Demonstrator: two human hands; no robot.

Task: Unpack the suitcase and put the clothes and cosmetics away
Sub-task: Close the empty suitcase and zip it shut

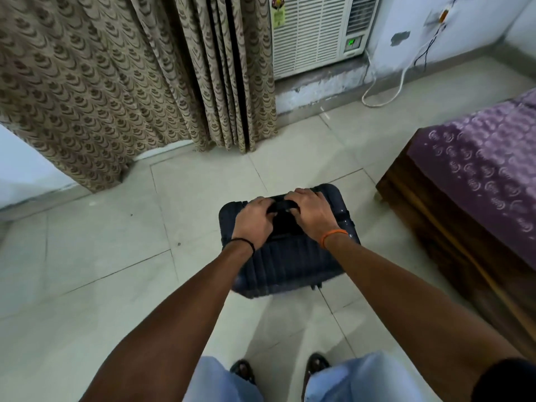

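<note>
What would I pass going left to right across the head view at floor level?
Patterned curtain → left hand → suitcase handle → right hand → wooden bed with purple cover.

Patterned curtain [101, 82], air conditioner [316, 30] — purple-covered bed [478, 158].

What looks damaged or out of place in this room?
The wall has a grey patch of missing paint right of the air conditioner, and a white cable trails loosely onto the floor below. The dark suitcase, held by both hands at its handle, looks closed and intact.
</note>
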